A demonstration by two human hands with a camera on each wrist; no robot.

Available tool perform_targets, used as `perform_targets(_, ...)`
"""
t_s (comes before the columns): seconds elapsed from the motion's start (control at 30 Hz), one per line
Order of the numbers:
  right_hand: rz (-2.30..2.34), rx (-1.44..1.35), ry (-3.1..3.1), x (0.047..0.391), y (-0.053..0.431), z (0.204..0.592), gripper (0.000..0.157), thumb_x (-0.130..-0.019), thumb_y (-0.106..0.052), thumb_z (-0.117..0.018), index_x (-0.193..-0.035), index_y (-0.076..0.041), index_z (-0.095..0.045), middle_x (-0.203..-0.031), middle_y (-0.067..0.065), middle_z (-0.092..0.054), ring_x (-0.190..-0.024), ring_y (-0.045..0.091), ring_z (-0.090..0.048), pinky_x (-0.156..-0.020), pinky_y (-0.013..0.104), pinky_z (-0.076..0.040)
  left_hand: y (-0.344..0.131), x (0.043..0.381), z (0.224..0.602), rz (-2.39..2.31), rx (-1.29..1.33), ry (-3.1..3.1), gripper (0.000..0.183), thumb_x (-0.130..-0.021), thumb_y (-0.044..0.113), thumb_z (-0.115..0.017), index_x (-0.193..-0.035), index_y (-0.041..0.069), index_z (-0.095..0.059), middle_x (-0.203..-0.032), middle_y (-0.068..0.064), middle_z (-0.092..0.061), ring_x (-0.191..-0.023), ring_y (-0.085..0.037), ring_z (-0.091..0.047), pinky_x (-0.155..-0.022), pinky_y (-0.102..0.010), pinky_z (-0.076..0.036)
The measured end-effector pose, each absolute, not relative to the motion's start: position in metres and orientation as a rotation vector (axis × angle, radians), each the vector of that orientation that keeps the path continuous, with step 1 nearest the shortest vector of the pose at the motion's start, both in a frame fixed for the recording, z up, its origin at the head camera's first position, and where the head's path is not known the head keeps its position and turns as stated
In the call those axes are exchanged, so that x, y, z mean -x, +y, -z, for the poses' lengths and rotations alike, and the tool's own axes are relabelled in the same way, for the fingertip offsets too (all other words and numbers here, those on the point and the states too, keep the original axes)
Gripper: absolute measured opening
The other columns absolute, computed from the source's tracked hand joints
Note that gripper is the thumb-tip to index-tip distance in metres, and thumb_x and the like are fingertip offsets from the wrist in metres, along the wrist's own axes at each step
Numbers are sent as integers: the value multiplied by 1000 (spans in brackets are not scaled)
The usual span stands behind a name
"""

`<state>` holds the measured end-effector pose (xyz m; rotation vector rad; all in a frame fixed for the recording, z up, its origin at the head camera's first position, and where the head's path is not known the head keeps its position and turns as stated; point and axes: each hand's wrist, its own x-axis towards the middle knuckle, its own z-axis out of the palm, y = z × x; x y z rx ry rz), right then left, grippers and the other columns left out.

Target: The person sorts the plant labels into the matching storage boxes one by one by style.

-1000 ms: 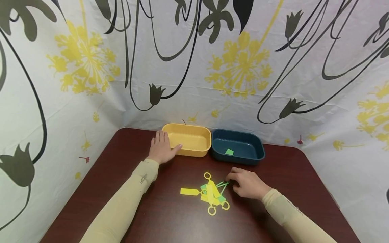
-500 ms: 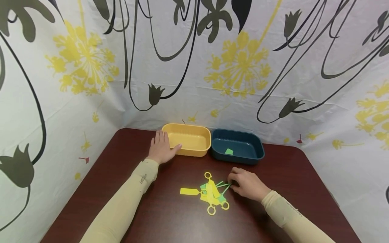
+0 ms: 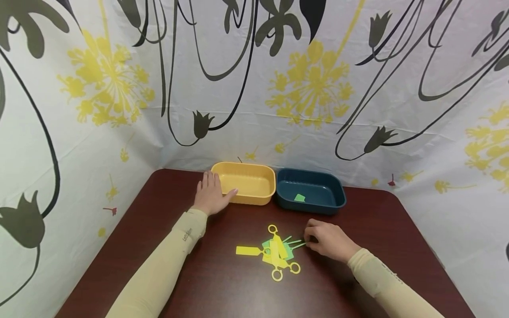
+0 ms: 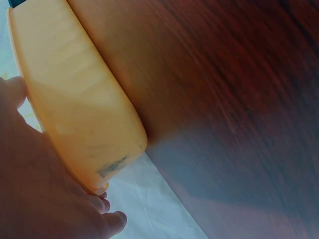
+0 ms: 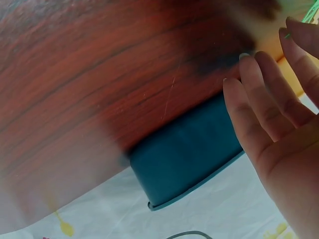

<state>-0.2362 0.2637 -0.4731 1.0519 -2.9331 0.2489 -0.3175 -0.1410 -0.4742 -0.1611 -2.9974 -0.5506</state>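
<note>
Green tag (image 3: 289, 251) lies in the tag pile (image 3: 276, 254) at mid-table; its thin strap runs right and slightly away, long axis roughly left-right. Right hand (image 3: 328, 240) pinches the strap end between thumb and fingertips. Left hand (image 3: 210, 194) rests flat, fingers straight, against the yellow tray (image 3: 246, 182). Blue tray (image 3: 310, 191) adjoins it, holding one green piece (image 3: 299, 198). Sleeve (image 3: 187, 232) print is unreadable. Table (image 3: 159, 207) is dark wood.

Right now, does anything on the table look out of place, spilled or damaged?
Nothing looks damaged or spilled. The yellow and green tags lie in a tangled, overlapping heap rather than apart; the right hand pinches a green strap at its edge. One green tag lies in the dark blue tray. The left hand rests against the yellow tray.
</note>
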Motion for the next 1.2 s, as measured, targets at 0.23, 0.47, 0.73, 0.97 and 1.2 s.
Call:
perform_targets(0.23,-273,-1041,-2965,237,270,468,18,-82,-24,-84,-84,-34,-69,-95,-18,-53,-73,5,-55,-65,26,-50,-141,319,476,540,170,-2986,107,-94,74,-41,-156,-10,-17,-162,-31,-10,-151,-44,-6,-118,-60,-14)
perform_targets(0.47,-278,-1046,-2944,236,270,457,18,-81,-23,-85,-83,-32,-70,-94,-17,-55,-71,3,-53,-63,25,-50,-141,317,475,548,167,-3005,105,-95,72,-41,-157,-9,-16,-163,-30,-7,-151,-44,-3,-118,-59,-12)
perform_targets(0.73,-287,-1008,-2940,234,268,445,16,-80,-23,-86,-87,-29,-73,-87,-18,-55,-69,1,-50,-63,24,-51,-140,316,473,546,174,-2998,105,-95,73,-40,-156,-9,-18,-162,-31,-9,-151,-44,-4,-118,-60,-12)
perform_targets(0.97,-344,-1013,-2894,233,269,435,17,-81,-20,-85,-89,-27,-72,-86,-17,-56,-69,0,-51,-63,23,-51,-140,318,475,551,171,-3005,104,-95,72,-41,-157,-8,-17,-163,-31,-7,-151,-44,-2,-118,-60,-10)
perform_targets(1.2,-400,-1022,-2857,231,269,426,16,-82,-20,-85,-90,-26,-72,-85,-18,-57,-70,1,-53,-64,22,-52,-141,318,475,551,162,-3010,103,-95,71,-42,-158,-6,-17,-163,-30,-7,-152,-42,-1,-119,-58,-11)
